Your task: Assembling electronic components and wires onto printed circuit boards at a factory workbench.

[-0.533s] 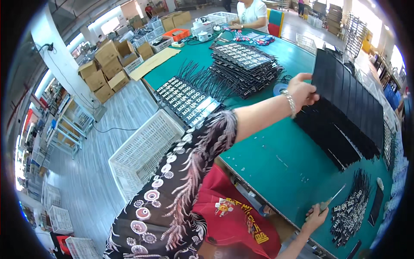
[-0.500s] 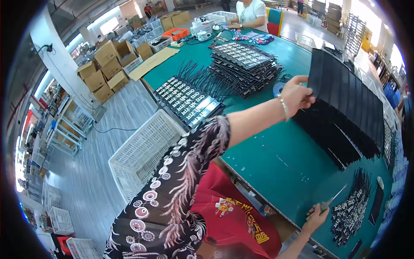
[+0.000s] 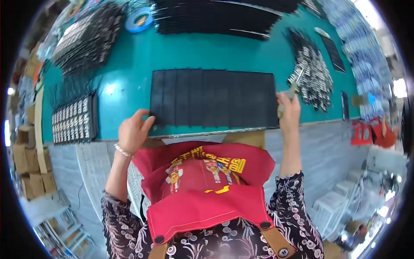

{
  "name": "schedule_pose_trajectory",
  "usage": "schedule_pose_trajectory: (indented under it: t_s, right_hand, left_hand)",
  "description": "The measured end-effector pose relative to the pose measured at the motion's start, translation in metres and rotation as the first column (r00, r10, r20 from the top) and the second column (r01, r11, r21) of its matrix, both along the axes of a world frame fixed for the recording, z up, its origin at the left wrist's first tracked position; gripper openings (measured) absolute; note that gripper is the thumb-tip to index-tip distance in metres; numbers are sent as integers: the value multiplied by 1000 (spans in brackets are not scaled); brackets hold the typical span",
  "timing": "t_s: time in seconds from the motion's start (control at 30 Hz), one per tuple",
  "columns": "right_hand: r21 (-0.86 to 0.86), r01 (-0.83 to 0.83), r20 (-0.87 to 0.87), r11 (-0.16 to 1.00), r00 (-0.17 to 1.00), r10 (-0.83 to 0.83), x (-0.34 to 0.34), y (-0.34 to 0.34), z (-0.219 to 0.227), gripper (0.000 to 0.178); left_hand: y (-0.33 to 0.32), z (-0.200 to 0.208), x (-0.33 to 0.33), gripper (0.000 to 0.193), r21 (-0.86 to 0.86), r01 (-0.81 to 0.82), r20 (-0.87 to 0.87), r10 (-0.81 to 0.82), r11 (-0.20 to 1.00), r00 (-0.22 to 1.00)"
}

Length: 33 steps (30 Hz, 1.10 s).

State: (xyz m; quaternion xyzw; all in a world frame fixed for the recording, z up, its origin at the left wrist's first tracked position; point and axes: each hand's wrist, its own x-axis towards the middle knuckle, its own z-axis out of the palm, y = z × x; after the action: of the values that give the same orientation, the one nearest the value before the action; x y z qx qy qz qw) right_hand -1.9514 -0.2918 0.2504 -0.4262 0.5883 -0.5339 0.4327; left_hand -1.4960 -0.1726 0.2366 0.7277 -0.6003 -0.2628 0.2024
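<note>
A wide black sheet (image 3: 213, 98), marked by several upright seams, lies flat on the green table at its front edge. My left hand (image 3: 133, 129) is closed on its lower left corner, thumb and fingers at the edge. At the sheet's right edge, my right hand (image 3: 289, 110) is closed around a slim tool with a pointed metal blade (image 3: 297, 78); its fingers are beside the sheet, and whether they touch it I cannot tell. Just beyond the blade spreads a heap of black strips with white lettering (image 3: 315, 80).
A stack of black sheets (image 3: 215, 17) lies at the far side of the table (image 3: 129, 86). Blue tape (image 3: 139, 20) sits left of it. Lettered panels with black cords (image 3: 75, 118) and a taller pile (image 3: 88, 36) stand at left. A dark strip (image 3: 333, 52) lies at right.
The black sheet has come from the far stack down flat in front of me, with my left hand drawn back toward me. My view has turned down to the table. My right hand still holds the tool.
</note>
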Motion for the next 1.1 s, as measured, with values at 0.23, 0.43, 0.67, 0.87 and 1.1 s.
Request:
schedule_pose_trajectory:
  t_s: [0.23, 0.43, 0.67, 0.87, 1.1]
  right_hand:
    - [9, -143, -712, 990, 694, 106, -59, -24, 20, 38]
    - [-28, 36, -878, 999, 476, -42, -130, -104, 108, 45]
    - [48, 239, -976, 970, 219, -6, -138, -177, 138, 53]
    - [-41, 184, -898, 982, 425, -117, -184, -179, 111, 56]
    - [-164, 70, -729, 984, 663, -169, -144, -135, 167, 30]
  left_hand:
    - [-15, 6, -91, 68, -262, 306, 346, -207, 915, 915]
    - [-25, 61, -111, 70, -197, 370, 482, -239, 908, 843]
    - [-41, 89, -117, 68, -162, 349, 459, -242, 923, 855]
    - [-45, 98, -93, 70, -161, 369, 439, -269, 915, 857]
    - [-3, 133, -81, 72, -252, 326, 420, -201, 911, 885]
